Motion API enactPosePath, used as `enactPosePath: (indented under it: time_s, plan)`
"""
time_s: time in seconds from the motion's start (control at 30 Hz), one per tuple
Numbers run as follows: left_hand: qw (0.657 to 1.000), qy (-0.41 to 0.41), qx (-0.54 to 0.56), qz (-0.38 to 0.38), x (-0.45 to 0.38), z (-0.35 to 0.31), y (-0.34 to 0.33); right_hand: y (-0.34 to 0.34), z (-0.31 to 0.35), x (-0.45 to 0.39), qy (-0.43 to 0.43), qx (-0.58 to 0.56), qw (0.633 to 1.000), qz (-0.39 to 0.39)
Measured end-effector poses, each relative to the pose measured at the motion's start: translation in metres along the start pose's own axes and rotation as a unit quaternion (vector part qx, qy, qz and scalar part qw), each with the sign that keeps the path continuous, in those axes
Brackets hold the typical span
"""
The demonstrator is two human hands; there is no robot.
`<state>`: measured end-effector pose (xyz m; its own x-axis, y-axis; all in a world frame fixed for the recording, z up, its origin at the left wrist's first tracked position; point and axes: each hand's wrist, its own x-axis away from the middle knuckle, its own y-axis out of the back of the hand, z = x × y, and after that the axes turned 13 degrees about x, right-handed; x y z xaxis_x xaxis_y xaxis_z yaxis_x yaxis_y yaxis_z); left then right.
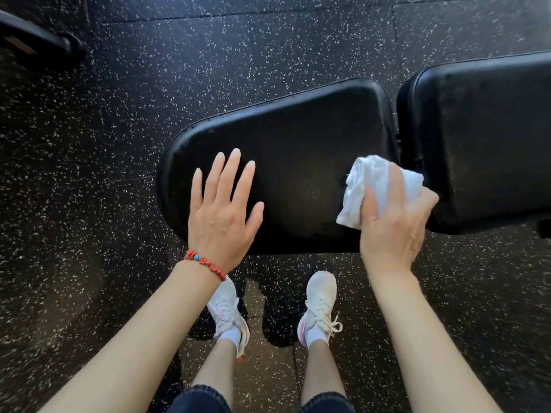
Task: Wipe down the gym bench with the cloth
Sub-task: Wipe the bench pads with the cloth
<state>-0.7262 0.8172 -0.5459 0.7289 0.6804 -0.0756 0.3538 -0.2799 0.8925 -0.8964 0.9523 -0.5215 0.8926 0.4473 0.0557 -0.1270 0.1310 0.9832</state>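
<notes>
Sneakers sit nearest, my 2 feet planted on the speckled floor just short of the gym bench. Above them my left hand, a red bracelet at its wrist, lies flat with fingers straight and spread on the near end of the seat pad, steadying it. My right hand curls around the bunched white cloth, pressing it at the pad's right edge, beside the gap to the back pad. I cannot see any wet streaks on the dark vinyl, so I cannot tell how much is wiped. I judge the work is early or midway: the back pad farther off looks untouched and likely remains.
</notes>
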Motion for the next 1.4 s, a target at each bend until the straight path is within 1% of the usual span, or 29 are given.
enactPosePath:
  time_s: [0.07, 0.13, 0.2, 0.3, 0.4, 0.47, 0.57, 0.7, 0.77, 0.83, 0.9, 0.93, 0.97, 1.03, 1.13, 1.27, 1.4]
  plan:
    - [1.0, 0.005, -0.005, 0.001, 0.001, 0.0, -0.003, -0.004, 0.004, 0.011, 0.03, 0.011, 0.999, 0.002]
    - [1.0, 0.006, -0.01, -0.002, 0.001, -0.001, -0.004, -0.006, 0.002, 0.018, 0.087, 0.027, 0.996, 0.0]
    - [1.0, 0.015, -0.013, -0.01, 0.0, -0.004, -0.004, -0.005, -0.002, 0.008, 0.115, 0.025, 0.993, -0.004]
    - [1.0, 0.015, -0.01, -0.018, -0.006, -0.018, -0.007, -0.003, 0.009, -0.037, 0.091, 0.015, 0.996, -0.017]
    - [1.0, -0.001, 0.003, -0.021, -0.019, -0.039, -0.016, -0.005, 0.025, -0.094, 0.068, 0.008, 0.998, -0.004]
    - [1.0, 0.001, 0.008, -0.024, -0.029, -0.051, -0.023, -0.007, 0.03, -0.115, 0.067, -0.009, 0.998, 0.008]
    - [1.0, 0.013, 0.007, -0.019, -0.035, -0.062, -0.031, -0.01, 0.021, -0.105, 0.074, -0.029, 0.997, 0.017]
    - [1.0, 0.029, -0.003, -0.006, -0.033, -0.068, -0.035, 0.0, -0.012, -0.06, 0.11, -0.029, 0.993, 0.042]
    - [0.999, 0.039, -0.005, -0.007, -0.03, -0.072, -0.034, 0.006, -0.025, -0.051, 0.122, -0.04, 0.99, 0.054]
    - [0.999, 0.043, -0.003, -0.005, -0.029, -0.082, -0.035, 0.012, -0.035, -0.056, 0.155, -0.047, 0.986, 0.028]
    - [0.999, 0.04, 0.006, -0.002, -0.029, -0.096, -0.039, 0.017, -0.048, -0.07, 0.177, -0.03, 0.983, -0.034]
    - [0.999, 0.034, 0.012, -0.002, -0.031, -0.105, -0.041, 0.02, -0.058, -0.078, 0.167, -0.021, 0.984, -0.055]
    - [1.0, 0.027, 0.016, -0.002, -0.033, -0.114, -0.045, 0.021, -0.07, -0.085, 0.147, -0.013, 0.987, -0.061]
    - [1.0, 0.016, 0.02, -0.004, -0.04, -0.13, -0.053, 0.024, -0.093, -0.092, 0.114, 0.0, 0.992, -0.053]
    - [1.0, 0.015, 0.021, -0.001, -0.055, -0.145, -0.065, 0.021, -0.11, -0.094, 0.106, 0.01, 0.994, -0.038]
    - [1.0, 0.021, -0.012, -0.001, -0.064, -0.145, -0.076, 0.018, -0.096, -0.116, 0.112, 0.027, 0.993, -0.04]
    - [1.0, 0.016, -0.021, -0.017, -0.062, -0.142, -0.08, 0.01, -0.061, -0.161, 0.109, 0.027, 0.992, -0.057]
